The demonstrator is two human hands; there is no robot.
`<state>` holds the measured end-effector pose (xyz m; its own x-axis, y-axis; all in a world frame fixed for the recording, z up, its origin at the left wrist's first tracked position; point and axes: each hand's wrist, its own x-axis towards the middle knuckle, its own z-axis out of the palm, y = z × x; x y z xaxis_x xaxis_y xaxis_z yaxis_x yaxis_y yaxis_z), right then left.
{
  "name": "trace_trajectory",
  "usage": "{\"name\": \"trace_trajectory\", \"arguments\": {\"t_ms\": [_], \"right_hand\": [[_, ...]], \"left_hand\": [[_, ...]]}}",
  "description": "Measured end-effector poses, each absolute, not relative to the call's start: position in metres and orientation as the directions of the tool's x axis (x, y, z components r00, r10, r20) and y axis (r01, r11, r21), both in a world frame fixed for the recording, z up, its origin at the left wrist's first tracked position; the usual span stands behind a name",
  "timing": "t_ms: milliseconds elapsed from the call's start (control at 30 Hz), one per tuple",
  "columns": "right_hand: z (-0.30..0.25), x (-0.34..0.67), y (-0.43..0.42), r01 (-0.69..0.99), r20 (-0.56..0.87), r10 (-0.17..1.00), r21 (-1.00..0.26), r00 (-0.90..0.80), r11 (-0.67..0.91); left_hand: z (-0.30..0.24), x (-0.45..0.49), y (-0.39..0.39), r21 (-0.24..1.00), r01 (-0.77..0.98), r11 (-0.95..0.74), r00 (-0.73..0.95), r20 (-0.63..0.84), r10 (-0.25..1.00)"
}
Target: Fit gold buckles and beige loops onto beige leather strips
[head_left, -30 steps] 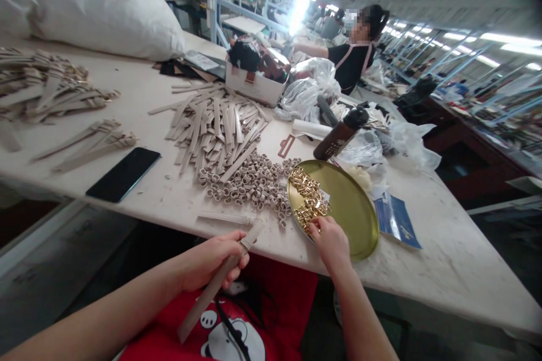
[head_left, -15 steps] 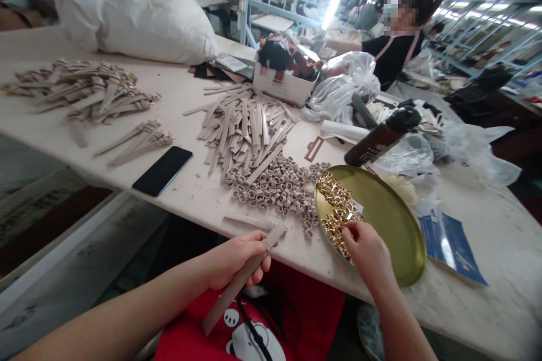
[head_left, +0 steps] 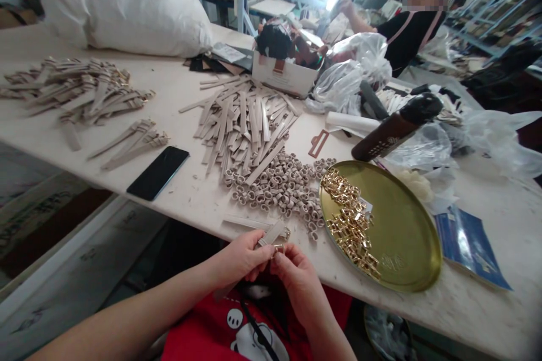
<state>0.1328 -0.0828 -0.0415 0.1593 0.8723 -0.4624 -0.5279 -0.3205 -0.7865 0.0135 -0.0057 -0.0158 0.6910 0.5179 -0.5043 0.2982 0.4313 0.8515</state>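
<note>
The beige strap [head_left: 271,236] sits just off the counter's [head_left: 190,194] near edge, over the person's lap. Its flat, pale tip points toward 1 o'clock. The left hand [head_left: 241,259] has its fingers closed around the strap. The right hand [head_left: 296,273] pinches a small gold buckle [head_left: 278,248] against the tip. At 12 o'clock a heap of beige loops [head_left: 279,183] crowds the edge. The round gold tray [head_left: 406,220] lies at 2 o'clock and overhangs the edge. A black phone [head_left: 157,172] lies at 10 o'clock, with bare counter around it.
</note>
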Motion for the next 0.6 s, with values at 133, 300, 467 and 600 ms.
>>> {"name": "trace_trajectory", "arguments": {"t_ms": [133, 300, 467, 600], "right_hand": [[-0.043, 0.139, -0.087, -0.326, -0.330, 0.894, -0.918, 0.304, -0.228], [-0.038, 0.143, -0.088, -0.454, -0.401, 0.850, -0.862, 0.340, -0.226], [-0.035, 0.142, -0.089, -0.759, -0.578, 0.780, -0.613, 0.240, -0.220], [-0.035, 0.125, -0.098, -0.754, -0.596, 0.786, -0.589, 0.161, -0.292]], "left_hand": [[-0.018, 0.013, -0.007, 0.865, 0.326, 0.382, 0.719, -0.489, 0.494], [-0.017, 0.005, -0.008, 0.900, 0.333, 0.280, 0.734, -0.434, 0.521], [-0.010, -0.010, -0.014, 0.882, 0.471, -0.023, 0.768, -0.397, 0.502], [-0.004, -0.010, -0.020, 0.873, 0.442, -0.205, 0.796, -0.277, 0.537]]}}
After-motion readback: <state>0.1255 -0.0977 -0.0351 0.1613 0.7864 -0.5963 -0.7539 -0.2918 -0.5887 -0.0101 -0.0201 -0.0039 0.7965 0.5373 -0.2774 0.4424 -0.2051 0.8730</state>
